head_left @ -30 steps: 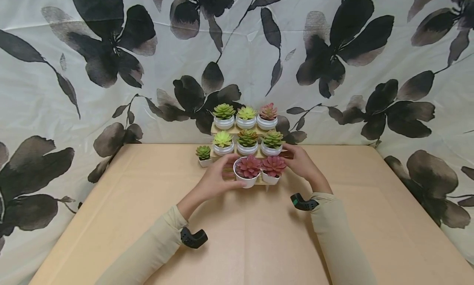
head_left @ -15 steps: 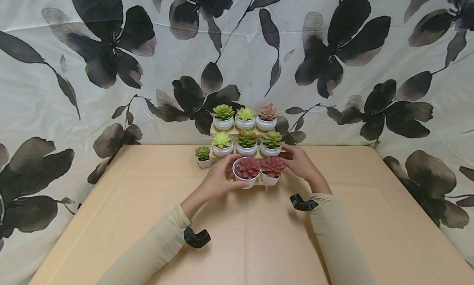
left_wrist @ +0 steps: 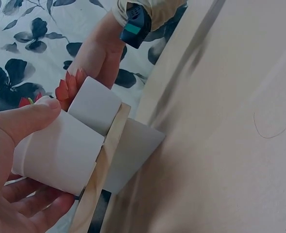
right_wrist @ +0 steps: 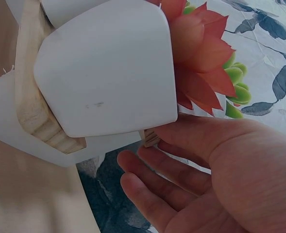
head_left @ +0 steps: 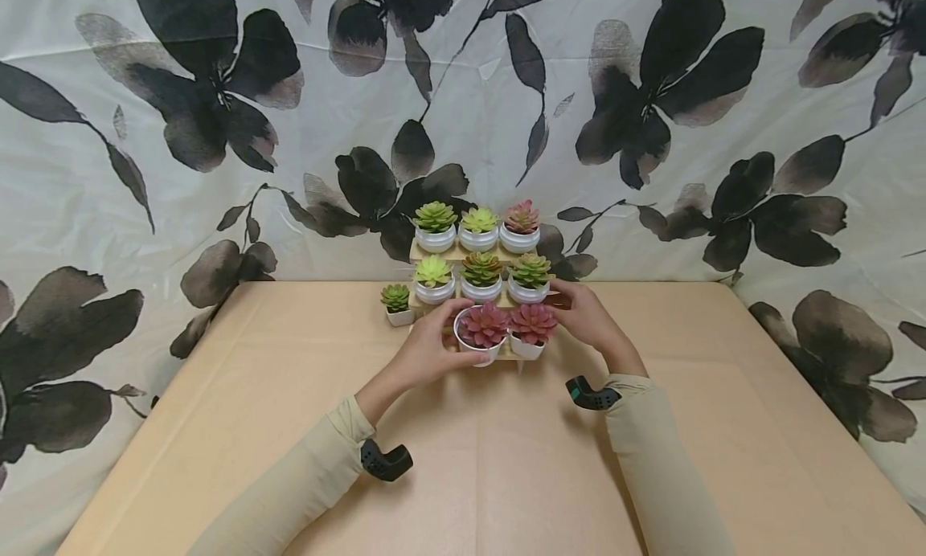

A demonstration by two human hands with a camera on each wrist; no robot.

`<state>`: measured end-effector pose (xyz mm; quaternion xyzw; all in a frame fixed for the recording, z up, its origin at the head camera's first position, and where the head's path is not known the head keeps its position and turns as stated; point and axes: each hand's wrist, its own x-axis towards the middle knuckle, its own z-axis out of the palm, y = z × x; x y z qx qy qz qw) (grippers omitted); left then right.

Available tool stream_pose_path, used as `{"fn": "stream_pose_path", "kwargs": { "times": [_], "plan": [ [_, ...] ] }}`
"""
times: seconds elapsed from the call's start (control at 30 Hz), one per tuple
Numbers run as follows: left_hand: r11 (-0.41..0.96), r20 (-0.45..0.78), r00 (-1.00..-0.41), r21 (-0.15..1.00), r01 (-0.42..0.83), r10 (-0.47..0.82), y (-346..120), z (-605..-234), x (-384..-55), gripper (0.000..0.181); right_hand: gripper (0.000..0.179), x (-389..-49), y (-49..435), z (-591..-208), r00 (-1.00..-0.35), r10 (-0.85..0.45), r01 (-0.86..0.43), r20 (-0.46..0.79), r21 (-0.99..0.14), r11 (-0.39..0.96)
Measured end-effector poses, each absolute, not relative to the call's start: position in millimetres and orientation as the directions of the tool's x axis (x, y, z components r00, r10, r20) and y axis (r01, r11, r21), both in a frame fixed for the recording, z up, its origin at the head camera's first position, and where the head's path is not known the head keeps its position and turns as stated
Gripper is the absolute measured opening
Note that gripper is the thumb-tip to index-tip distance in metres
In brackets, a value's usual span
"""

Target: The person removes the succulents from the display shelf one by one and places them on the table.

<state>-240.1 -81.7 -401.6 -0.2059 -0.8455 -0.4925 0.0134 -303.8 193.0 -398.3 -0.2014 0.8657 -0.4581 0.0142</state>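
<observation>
In the head view a tiered wooden plant stand (head_left: 443, 302) holds several potted succulents. My left hand (head_left: 425, 345) grips a white pot (left_wrist: 60, 148) with a pink succulent (head_left: 484, 325), thumb at the rim and fingers around the far side. The pot's base meets the lowest shelf (left_wrist: 100, 170). Close beside it on that shelf is a smaller white pot (right_wrist: 109, 73) with a red-pink succulent (right_wrist: 203, 53). My right hand (head_left: 584, 319) is at the stand's right side, thumb and forefinger at a wooden shelf end (right_wrist: 150, 138), the other fingers loosely bent. Its fingertips are partly hidden.
A small green succulent (head_left: 395, 299) in a white pot stands on the table (head_left: 325, 323), left of the stand. Green and pink succulents fill the upper two tiers. A floral cloth (head_left: 506, 98) hangs behind the table's far edge.
My left hand shifts its hold slightly around the white pot, and the left forearm edges a little to the right. The right hand stays where it was.
</observation>
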Motion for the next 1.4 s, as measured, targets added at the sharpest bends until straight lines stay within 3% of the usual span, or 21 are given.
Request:
{"fn": "stream_pose_path", "kwargs": {
  "times": [1.4],
  "plan": [
    [0.441,0.229,-0.919,0.822,0.359,0.320,-114.9,-394.9,-223.1,0.077,0.047,-305.8,193.0,-396.1,-0.919,-0.358,-0.334,0.163,-0.805,0.490]
  ]
}}
